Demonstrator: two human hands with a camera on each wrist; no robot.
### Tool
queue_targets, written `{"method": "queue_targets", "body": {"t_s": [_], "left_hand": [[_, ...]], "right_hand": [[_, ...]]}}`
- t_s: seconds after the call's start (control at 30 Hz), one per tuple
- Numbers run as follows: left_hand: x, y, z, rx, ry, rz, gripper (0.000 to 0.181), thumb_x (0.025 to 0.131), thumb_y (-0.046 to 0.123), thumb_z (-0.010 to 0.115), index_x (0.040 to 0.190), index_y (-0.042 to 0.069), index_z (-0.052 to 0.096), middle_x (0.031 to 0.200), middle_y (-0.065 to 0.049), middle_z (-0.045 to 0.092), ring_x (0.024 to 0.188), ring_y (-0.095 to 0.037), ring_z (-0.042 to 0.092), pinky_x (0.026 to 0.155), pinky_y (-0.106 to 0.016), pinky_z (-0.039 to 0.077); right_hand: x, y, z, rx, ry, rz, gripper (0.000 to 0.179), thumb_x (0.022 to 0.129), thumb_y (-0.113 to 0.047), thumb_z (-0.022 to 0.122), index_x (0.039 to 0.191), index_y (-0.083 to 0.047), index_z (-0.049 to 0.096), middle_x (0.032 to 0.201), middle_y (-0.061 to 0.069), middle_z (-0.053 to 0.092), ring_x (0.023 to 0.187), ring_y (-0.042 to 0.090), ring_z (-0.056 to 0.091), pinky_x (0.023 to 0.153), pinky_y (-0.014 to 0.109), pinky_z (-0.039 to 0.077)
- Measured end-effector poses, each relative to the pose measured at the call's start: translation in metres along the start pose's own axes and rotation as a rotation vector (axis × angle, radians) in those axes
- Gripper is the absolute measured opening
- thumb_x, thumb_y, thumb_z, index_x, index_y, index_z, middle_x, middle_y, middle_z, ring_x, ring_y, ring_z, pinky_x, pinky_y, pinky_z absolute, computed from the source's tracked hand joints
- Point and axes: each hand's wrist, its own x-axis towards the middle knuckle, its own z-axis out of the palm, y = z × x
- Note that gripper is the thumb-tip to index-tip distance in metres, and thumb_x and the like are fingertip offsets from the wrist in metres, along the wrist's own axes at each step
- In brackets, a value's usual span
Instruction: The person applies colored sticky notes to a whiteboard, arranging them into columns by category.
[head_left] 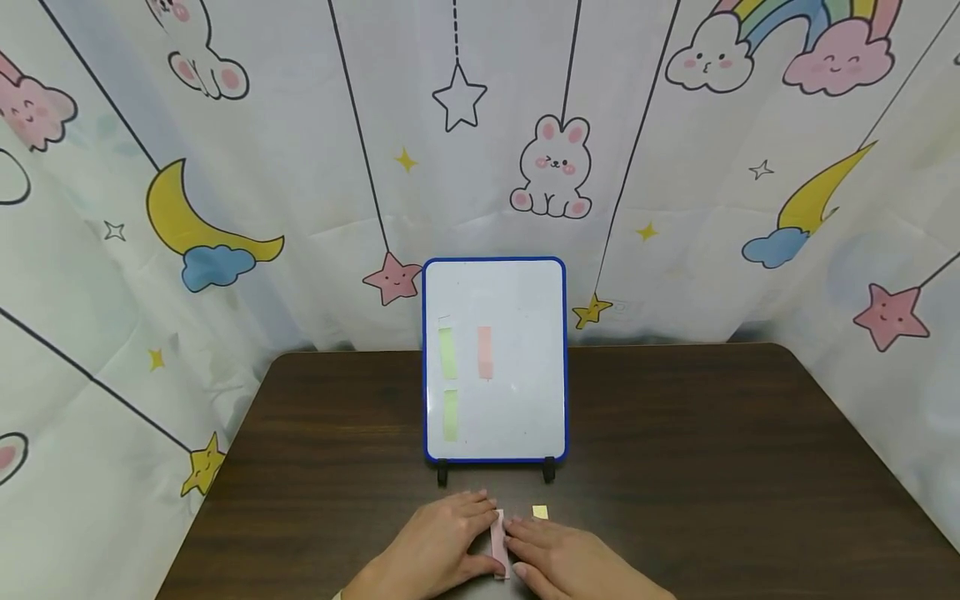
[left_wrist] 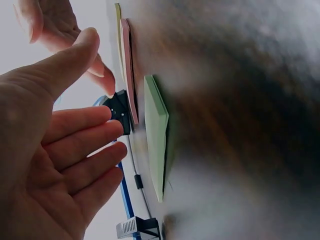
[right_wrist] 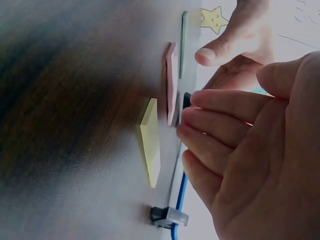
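The left hand and the right hand angle toward each other, fingers fairly straight and relaxed, gripping nothing. Between them, a pink pad lies on the dark brown table, its long side running away from the person; whether any fingertip touches it, I cannot tell. A green pad lies below the left hand, and a yellow pad below the right, its far end showing past those fingers. Straight ahead of the hands, a blue-framed whiteboard stands on 2 black feet, bearing 2 green strips and 1 pink strip.
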Motion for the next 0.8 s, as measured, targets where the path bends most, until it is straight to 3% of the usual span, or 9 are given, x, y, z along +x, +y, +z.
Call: {"method": "queue_targets", "body": {"t_s": [0.3,0.6,0.8], "left_hand": [[0.0,0.002,0.004,-0.007,0.032,0.007,0.059,0.092,0.057,0.053,0.127,0.011,0.065,0.129,-0.004,0.067,0.121,-0.02,0.063,0.098,-0.037,0.055],[0.0,0.003,0.01,-0.011,0.051,0.022,0.052,0.092,0.051,0.058,0.124,0.01,0.067,0.124,-0.004,0.069,0.117,-0.02,0.066,0.095,-0.034,0.057],[0.0,0.004,0.011,0.003,0.072,0.038,0.048,0.089,0.046,0.065,0.121,0.01,0.068,0.121,-0.003,0.071,0.115,-0.02,0.066,0.094,-0.033,0.057]], "right_hand": [[-0.002,-0.001,0.003,0.037,-0.047,-0.018,0.052,0.107,-0.042,0.024,0.151,-0.016,0.039,0.152,0.0,0.046,0.138,0.018,0.049,0.106,0.039,0.05],[-0.005,-0.005,0.002,0.064,-0.121,-0.007,0.058,0.105,-0.05,0.023,0.155,-0.021,0.029,0.157,-0.002,0.037,0.143,0.017,0.041,0.109,0.04,0.048],[-0.007,-0.004,0.002,-0.084,-0.084,-0.137,0.066,0.103,-0.055,0.025,0.156,-0.015,0.024,0.159,0.0,0.033,0.144,0.016,0.04,0.108,0.037,0.049]]}}
